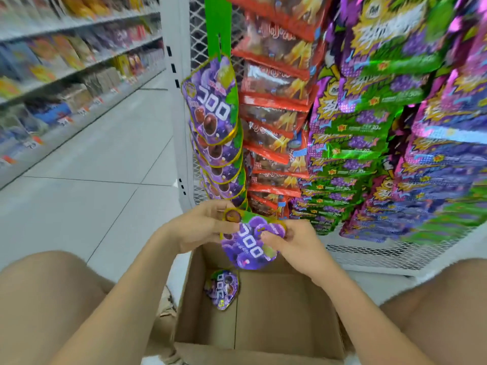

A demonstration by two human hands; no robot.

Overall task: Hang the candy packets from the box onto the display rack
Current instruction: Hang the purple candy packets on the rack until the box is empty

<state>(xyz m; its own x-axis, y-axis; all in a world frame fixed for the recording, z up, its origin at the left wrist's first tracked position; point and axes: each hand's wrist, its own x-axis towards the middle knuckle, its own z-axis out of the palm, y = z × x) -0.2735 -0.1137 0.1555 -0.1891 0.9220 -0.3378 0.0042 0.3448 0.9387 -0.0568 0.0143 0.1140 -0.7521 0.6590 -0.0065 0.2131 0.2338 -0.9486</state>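
Candy packet | your left hand and right hand each pinch its rim, body hanging below the grip | judged light, limp, slick | take it by the sealed rim

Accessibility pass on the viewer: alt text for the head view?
Left hand and right hand hold a purple grape candy packet above an open cardboard box with a second packet inside. Above them, a column of matching packets hangs from a green strip.
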